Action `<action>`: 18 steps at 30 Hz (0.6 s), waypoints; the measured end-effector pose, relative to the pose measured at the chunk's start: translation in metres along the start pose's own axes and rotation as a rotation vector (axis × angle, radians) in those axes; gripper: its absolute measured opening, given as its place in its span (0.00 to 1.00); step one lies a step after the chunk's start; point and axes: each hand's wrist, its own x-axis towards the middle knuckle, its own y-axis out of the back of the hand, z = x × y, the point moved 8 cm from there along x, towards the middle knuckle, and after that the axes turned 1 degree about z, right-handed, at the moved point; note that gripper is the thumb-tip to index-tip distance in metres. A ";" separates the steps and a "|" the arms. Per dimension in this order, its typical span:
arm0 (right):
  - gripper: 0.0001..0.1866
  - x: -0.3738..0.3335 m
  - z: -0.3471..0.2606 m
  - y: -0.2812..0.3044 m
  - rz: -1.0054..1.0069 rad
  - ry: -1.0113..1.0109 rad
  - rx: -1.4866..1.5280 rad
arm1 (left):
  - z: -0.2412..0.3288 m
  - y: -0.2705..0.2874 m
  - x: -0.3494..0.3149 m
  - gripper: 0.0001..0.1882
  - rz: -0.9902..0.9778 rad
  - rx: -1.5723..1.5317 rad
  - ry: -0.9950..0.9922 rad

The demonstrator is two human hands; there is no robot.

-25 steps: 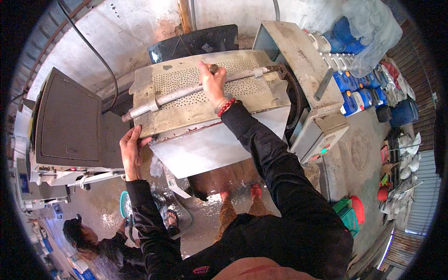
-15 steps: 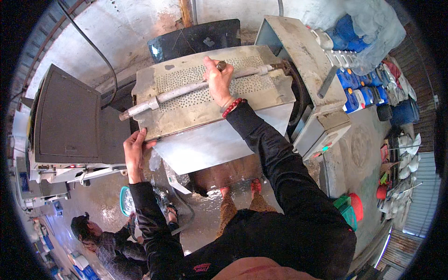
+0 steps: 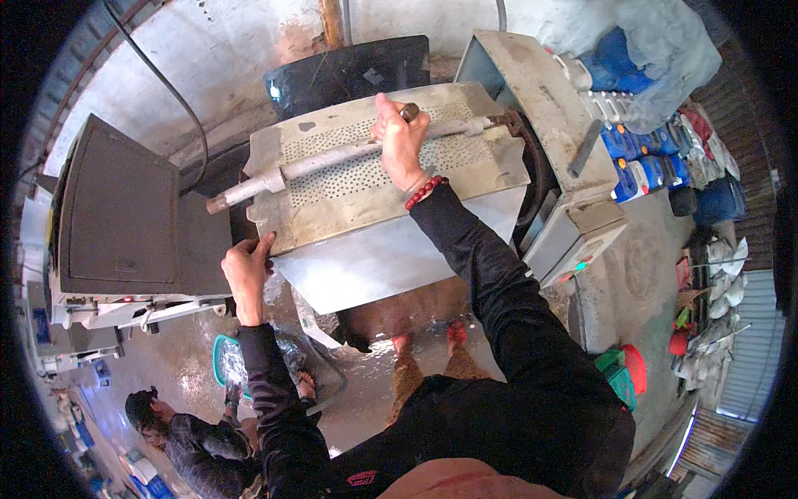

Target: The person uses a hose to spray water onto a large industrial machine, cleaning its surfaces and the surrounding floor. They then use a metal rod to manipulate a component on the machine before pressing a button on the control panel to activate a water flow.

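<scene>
A worn metal cover (image 3: 332, 218) with rows of small holes lies over a machine in front of me. Across it slants a grey metal bar (image 3: 320, 163), with a short dark handle (image 3: 409, 111) standing up near its middle. The fingers of my right hand (image 3: 405, 150) are wrapped round this handle, thumb pointing up. At the near left corner of the cover, my left hand (image 3: 247, 270) pinches the edge, thumb on top; the fingers beneath are partly hidden. A smooth pale metal sheet (image 3: 357, 270) slopes down from the cover's near edge.
A grey metal cabinet (image 3: 120, 212) stands at left and a beige metal housing (image 3: 532, 100) at right. Blue jugs (image 3: 640, 154) line the far right. Another person (image 3: 204, 441) crouches at lower left by a green basin (image 3: 223, 362). A hose (image 3: 339, 378) lies on the wet floor.
The cover has shifted slightly to the right, and my right hand has moved a little right as well. My left hand remains at its corner, its fingers more curled.
</scene>
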 end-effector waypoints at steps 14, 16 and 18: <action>0.08 0.033 -0.021 0.026 0.052 -0.132 -0.111 | -0.027 -0.006 0.002 0.20 0.041 -0.065 0.040; 0.10 0.035 -0.020 0.028 0.055 -0.139 -0.068 | -0.023 -0.008 0.003 0.21 0.022 -0.107 0.060; 0.17 0.041 -0.007 0.025 -0.018 -0.163 -0.033 | -0.029 -0.011 0.002 0.19 0.017 -0.264 0.129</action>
